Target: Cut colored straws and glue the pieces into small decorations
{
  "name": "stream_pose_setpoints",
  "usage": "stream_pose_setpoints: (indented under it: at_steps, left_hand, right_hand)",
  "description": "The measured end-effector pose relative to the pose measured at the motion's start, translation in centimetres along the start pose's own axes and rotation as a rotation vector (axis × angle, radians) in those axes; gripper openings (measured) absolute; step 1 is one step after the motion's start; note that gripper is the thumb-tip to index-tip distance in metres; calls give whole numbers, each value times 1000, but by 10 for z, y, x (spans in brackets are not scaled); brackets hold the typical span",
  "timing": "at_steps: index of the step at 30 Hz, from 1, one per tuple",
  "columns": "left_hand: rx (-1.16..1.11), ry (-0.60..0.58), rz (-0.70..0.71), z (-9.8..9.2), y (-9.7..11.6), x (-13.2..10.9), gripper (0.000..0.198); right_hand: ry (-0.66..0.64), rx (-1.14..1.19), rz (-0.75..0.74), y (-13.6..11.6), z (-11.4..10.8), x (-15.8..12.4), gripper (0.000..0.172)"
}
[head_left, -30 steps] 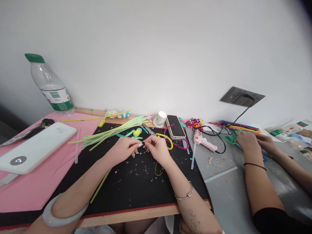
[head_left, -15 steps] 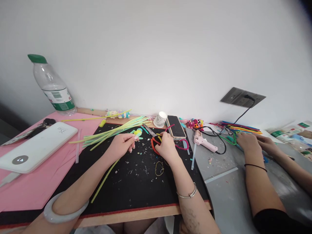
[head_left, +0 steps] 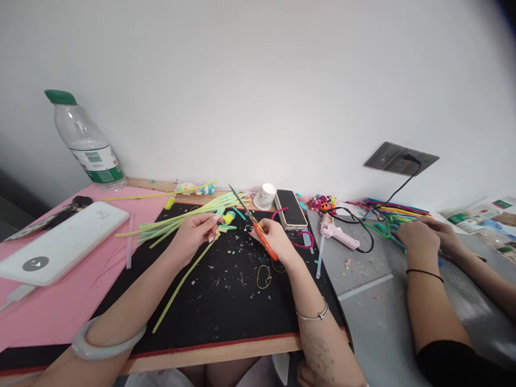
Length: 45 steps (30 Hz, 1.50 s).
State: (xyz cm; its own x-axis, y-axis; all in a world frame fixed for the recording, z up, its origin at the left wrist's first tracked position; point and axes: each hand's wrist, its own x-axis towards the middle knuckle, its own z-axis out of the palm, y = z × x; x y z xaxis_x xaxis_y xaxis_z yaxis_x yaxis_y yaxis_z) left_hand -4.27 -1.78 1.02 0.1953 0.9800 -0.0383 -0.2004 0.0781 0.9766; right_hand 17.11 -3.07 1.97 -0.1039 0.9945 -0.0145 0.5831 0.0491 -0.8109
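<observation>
My left hand (head_left: 197, 232) is closed in a pinch on a small yellow and mint-green pipe-cleaner piece (head_left: 228, 218), whose far parts stick out past the fingertips. From below that hand a long yellow-green pipe cleaner (head_left: 177, 290) runs down across the black mat (head_left: 226, 317). My right hand (head_left: 278, 239) grips a pair of scissors with orange handles (head_left: 269, 250). Their blades point up and to the left, above the mat and close to the held piece. Behind my left hand lies a bundle of yellow and green pipe cleaners (head_left: 161, 230).
On the left are a white power bank (head_left: 68, 242), pink paper (head_left: 52, 317) and a plastic bottle (head_left: 91, 145). A paper cup (head_left: 265, 197), a phone (head_left: 291, 208) and a pink glue gun (head_left: 339, 235) stand behind and right. A co-worker's hands (head_left: 421, 239) work at far right.
My right hand has lifted the scissors off the mat, and their blades now point up toward the held piece. My left hand has shifted slightly left with the pipe-cleaner piece.
</observation>
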Motion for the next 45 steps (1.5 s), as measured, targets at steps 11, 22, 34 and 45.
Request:
stream_pose_setpoints:
  at_steps: [11,22,34,45]
  left_hand:
    - [-85,-69,10,-1,-2,-2,22]
    - [-91,-62,-1,1,0,-2,22]
    - [-49,-81,4,2,-2,-2,23]
    - [-61,-60,-39,4,5,-4,24]
  right_hand:
    - [-317,111,-105,-13,-18,-11,35]
    - [-417,143,-162,-8,-15,-11,35]
    - [-394,122,-149,-9,-13,-10,40]
    - [-219,-27,-166,-14,-1,-13,28]
